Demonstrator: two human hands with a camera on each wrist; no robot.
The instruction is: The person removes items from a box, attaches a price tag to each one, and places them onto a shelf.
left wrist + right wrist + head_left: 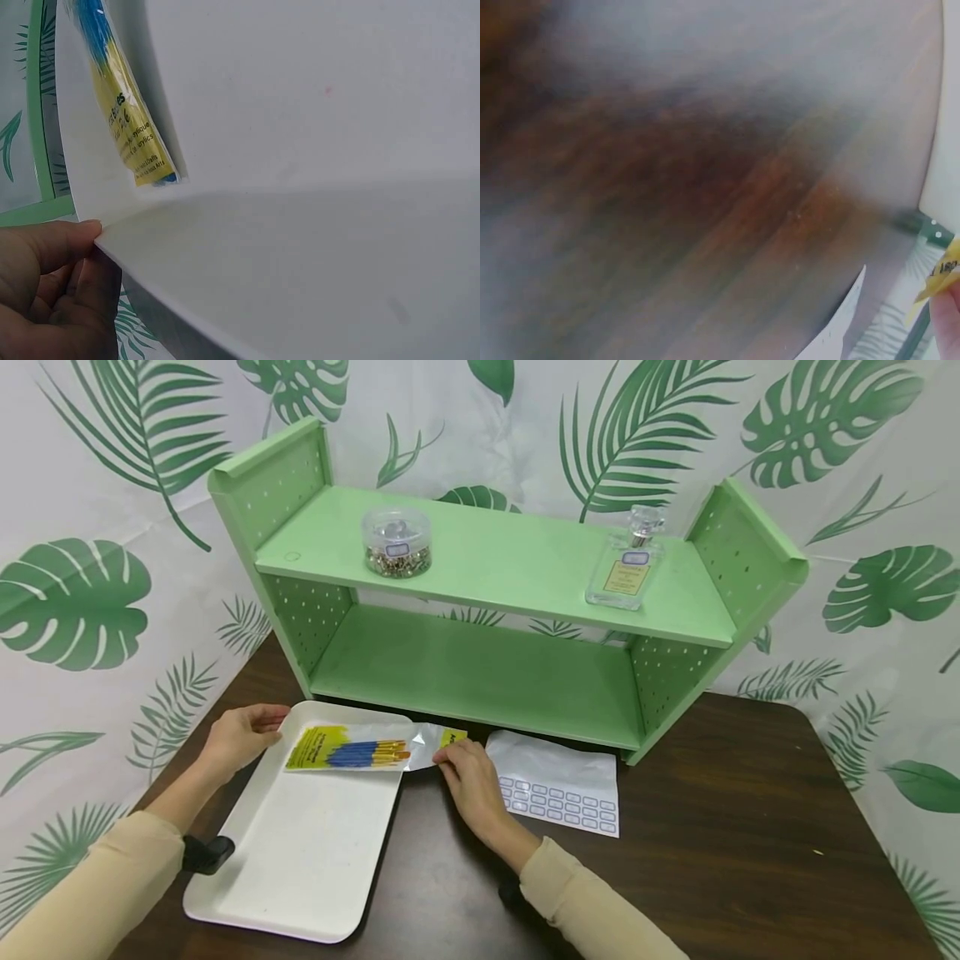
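The left hand pinched the far-left corner of the white tray, thumb above the rim and fingers curled below, probably to steady it on the desk. The right hand's fingers gripped the yellow end of the paintbrush pack, which spanned the tray's far end and jutted past its right rim, seemingly making that end easy to hold. Above, on the green shelf, a clear jar and perfume bottle showed their stickers forward, likely for reading.
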